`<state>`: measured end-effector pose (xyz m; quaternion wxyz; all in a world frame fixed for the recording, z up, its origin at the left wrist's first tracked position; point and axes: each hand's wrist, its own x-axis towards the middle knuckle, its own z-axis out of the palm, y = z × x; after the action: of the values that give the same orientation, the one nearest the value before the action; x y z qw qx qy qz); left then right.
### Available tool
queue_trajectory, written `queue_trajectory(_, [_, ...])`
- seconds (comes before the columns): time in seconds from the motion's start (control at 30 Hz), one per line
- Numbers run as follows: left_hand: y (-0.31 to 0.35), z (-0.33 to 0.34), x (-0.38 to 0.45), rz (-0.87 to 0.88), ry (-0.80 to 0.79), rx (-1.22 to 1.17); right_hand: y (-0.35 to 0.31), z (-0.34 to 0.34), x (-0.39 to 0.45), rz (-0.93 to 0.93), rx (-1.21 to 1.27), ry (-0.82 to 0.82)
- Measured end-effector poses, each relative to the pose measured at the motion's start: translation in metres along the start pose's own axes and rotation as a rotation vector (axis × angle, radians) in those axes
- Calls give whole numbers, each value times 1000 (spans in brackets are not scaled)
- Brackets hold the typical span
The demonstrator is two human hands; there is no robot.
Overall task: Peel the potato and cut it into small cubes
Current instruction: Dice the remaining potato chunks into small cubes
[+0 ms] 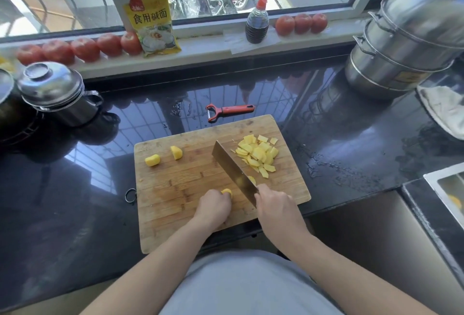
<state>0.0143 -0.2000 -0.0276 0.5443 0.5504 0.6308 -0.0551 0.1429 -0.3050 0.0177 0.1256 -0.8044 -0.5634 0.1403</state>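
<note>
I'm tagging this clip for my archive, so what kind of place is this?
Most likely a home kitchen: a bamboo cutting board with cut potato pieces on a dark stone counter, stacked steel steamer pots, and tomatoes along the windowsill.

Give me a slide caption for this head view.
Right hand holds cleaver, left hand steadies potato piece on cutting board.

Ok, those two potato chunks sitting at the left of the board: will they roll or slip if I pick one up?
The two potato chunks look rounded on one side, so a nudge may rock them. Their peeled surfaces appear glossy, likely wet and slippery. They seem firm, so a steady pinch off the cutting board should hold.
</note>
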Motion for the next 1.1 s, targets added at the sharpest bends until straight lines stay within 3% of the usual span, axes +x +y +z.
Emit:
queue_trajectory(0.07, [1,0,-2,-88,-66,-202,-2,3,-8,1,-56,-6])
queue_trajectory(0.27, [1,-3,-5,-132,-158,-330,-3,11,-24,-75,-253,-17])
queue_trajectory(0.53, [2,-2,-1,-165,-181,-323,-10,4,-22,-150,-332,7])
queue_trajectory(0.73, [3,-4,-1,-152,-176,-307,-3,5,-18,-97,-312,60])
queue_trajectory(1.1, [4,-2,2,-175,-183,-268,-13,6,-19,-57,-297,-116])
